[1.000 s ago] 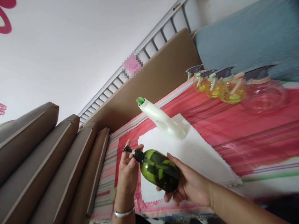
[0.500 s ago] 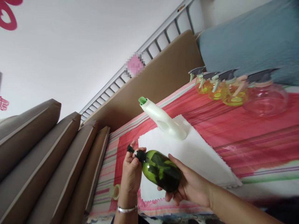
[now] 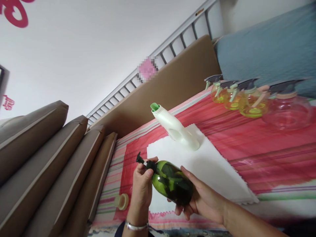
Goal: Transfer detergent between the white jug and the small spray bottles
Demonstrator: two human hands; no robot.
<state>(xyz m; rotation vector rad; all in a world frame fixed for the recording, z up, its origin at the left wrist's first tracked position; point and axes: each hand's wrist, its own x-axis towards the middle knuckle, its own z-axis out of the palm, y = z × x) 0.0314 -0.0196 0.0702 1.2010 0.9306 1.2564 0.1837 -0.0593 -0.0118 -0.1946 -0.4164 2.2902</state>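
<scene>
A green see-through pump bottle (image 3: 170,181) with a black pump head is held tilted above a white cloth (image 3: 209,171). My left hand (image 3: 144,181) is closed around its black collar, just below the pump nozzle. Around the bottle's base, my right hand (image 3: 197,197) is wrapped with the thumb along the near side. Beyond them, on the far part of the cloth, stands a pale detergent bottle (image 3: 176,128) without a cap, its green pouring spout showing. A round cream-coloured cap (image 3: 122,201) lies on the striped cover left of my left wrist.
Several spray bottles (image 3: 253,103) with grey trigger heads stand in a row at the right, some holding yellow liquid. A brown padded board (image 3: 168,79) and white railing run behind. Brown padded panels (image 3: 49,171) line the left, and a blue-grey cushion (image 3: 266,49) sits at back right.
The fingers of my left hand have closed in around the collar, and the pump nozzle now points more upward. The view has shifted slightly; my right hand keeps its hold.
</scene>
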